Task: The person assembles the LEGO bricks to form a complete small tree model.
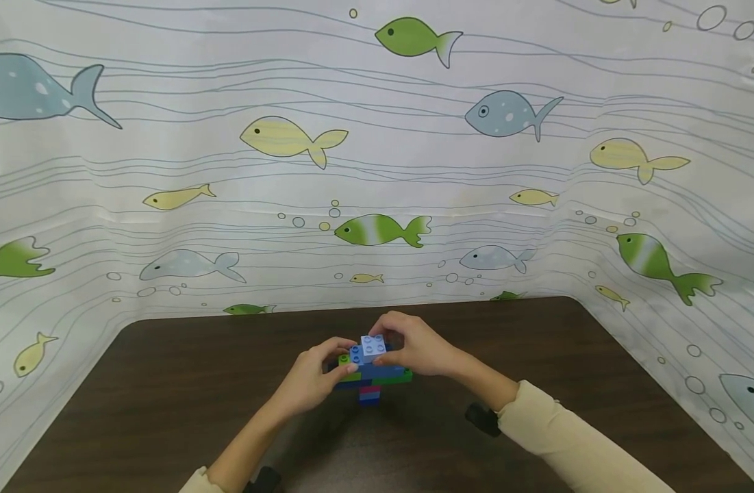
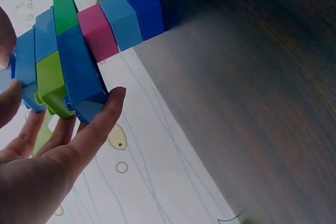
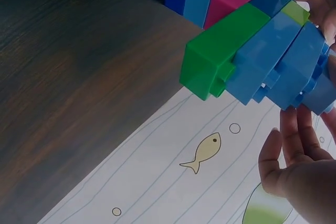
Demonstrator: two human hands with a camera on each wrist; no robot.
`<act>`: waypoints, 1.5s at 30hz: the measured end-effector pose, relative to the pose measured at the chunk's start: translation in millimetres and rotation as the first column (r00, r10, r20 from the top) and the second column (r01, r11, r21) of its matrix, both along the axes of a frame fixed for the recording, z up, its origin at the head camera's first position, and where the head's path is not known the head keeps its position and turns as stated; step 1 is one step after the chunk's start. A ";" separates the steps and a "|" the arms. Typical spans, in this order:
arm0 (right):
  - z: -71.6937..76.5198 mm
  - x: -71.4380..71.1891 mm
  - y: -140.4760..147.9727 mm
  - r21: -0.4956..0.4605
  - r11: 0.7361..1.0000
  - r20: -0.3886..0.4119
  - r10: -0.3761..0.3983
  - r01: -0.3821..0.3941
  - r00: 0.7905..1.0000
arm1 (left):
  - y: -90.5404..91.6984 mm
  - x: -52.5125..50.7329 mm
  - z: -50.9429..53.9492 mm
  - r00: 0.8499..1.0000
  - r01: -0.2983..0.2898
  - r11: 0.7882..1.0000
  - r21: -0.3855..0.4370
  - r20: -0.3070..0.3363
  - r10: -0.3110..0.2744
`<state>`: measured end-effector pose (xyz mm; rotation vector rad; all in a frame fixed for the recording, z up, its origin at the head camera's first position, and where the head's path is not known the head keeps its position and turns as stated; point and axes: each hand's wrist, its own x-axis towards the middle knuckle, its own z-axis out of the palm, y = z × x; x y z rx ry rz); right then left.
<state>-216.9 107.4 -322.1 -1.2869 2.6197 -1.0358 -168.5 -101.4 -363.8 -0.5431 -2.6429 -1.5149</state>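
Observation:
In the head view a toy brick structure (image 1: 383, 373) stands on the table, wide above and narrow below. Its column has a dark blue brick (image 2: 143, 11), a lighter blue one (image 2: 122, 22) and a pink one (image 2: 98, 34). Above these lie blue bricks, a green brick (image 3: 223, 45) and a lime brick (image 2: 51, 80). My left hand (image 1: 309, 380) holds the structure's left side, thumb in front and fingers behind. Between thumb and fingers, my right hand (image 1: 422, 346) pinches a pale blue brick (image 1: 373, 348) at the top. Whether that brick is fully seated cannot be told.
The dark wooden table (image 1: 185, 383) extends around the structure. Behind it and along both sides stands a white sheet (image 1: 290, 192) printed with fish. Black wrist devices (image 1: 483, 419) sit below the forearms.

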 end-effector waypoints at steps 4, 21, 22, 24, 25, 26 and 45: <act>0.9 0.7 -1.5 0.011 1.000 -0.019 -0.008 0.008 1.000 | 0.5 -0.5 0.3 1.000 -0.002 1.000 -0.007 -0.001 0.002; -3.5 1.9 -0.2 -0.024 1.000 -0.011 -0.004 0.004 1.000 | 6.5 -0.7 7.8 0.998 0.012 1.000 -0.002 0.066 -0.012; -4.2 1.7 -0.3 -0.030 1.000 -0.012 -0.003 0.002 1.000 | 7.6 -1.1 7.9 0.998 0.008 1.000 -0.007 0.066 -0.008; -5.5 1.4 -0.3 -0.037 0.999 -0.008 -0.005 0.005 1.000 | 9.6 -1.7 7.5 0.998 -0.002 1.000 -0.021 0.066 0.004; -6.2 1.3 -0.3 -0.040 0.999 -0.002 -0.007 0.007 1.000 | 10.4 -2.0 7.1 0.998 -0.008 1.000 -0.029 0.065 0.010; -6.9 1.4 -0.1 -0.044 0.999 0.006 -0.008 0.009 1.000 | 11.1 -2.1 6.6 0.998 -0.014 0.999 -0.035 0.064 0.016; -3.5 -0.1 7.9 -0.023 0.999 0.093 0.043 -0.041 0.995 | 13.3 1.5 9.3 1.000 -0.014 0.999 -0.039 0.006 0.015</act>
